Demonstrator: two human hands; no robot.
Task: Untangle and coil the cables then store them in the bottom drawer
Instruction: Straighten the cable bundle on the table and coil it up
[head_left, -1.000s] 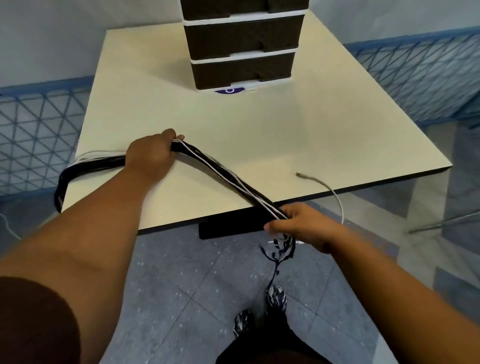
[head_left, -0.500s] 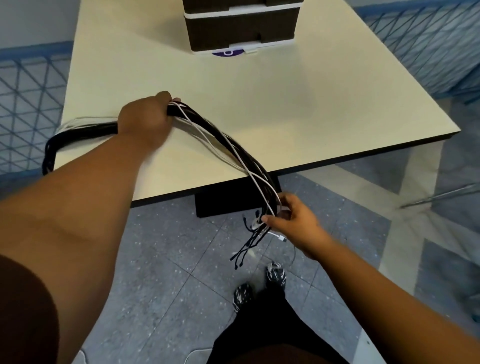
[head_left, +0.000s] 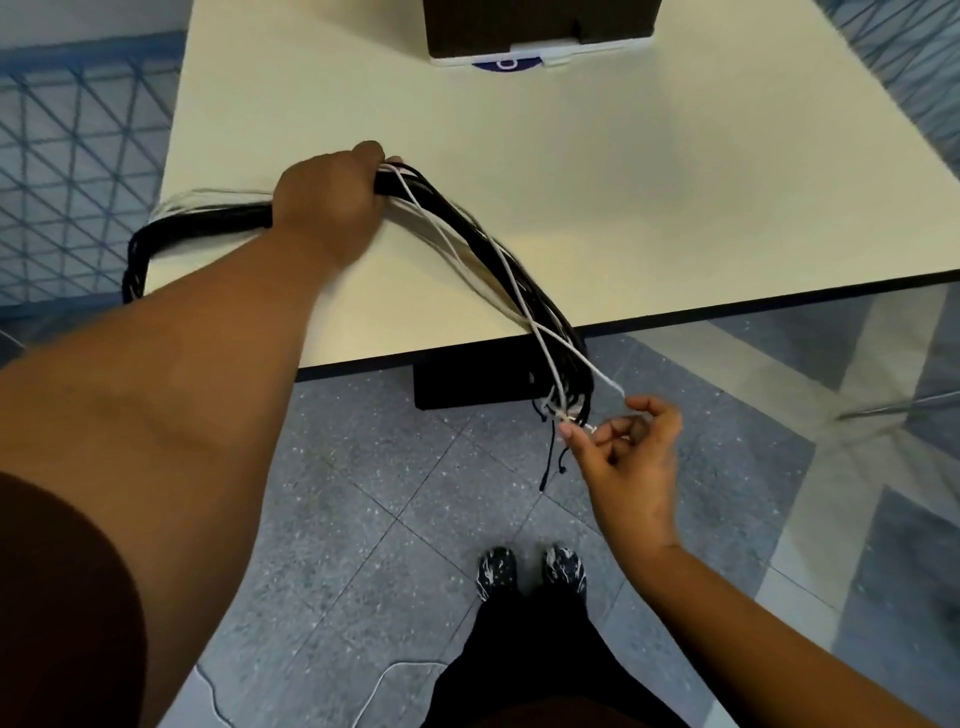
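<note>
A thick bundle of black and white cables (head_left: 483, 249) runs across the near left part of the cream table (head_left: 649, 197) and hangs over its front edge. My left hand (head_left: 332, 202) is closed around the bundle on the table. Left of that hand the cables loop over the table's left edge. My right hand (head_left: 623, 447) is below the table edge, pinching the white cable ends (head_left: 566, 415) between thumb and fingers. Loose black plug ends dangle under it. The bottom drawer (head_left: 540, 26) of the drawer unit shows at the far edge, shut.
A black table leg block (head_left: 472, 384) sits under the front edge. Blue mesh fencing (head_left: 67, 156) stands left and far right. My shoes (head_left: 530, 571) are on the grey tiled floor, with a white cable (head_left: 384, 686) lying near them.
My right hand slid down the bundle from the table edge to the cable ends and loosened to a pinch. The view tilted down, so most of the drawer unit left the frame.
</note>
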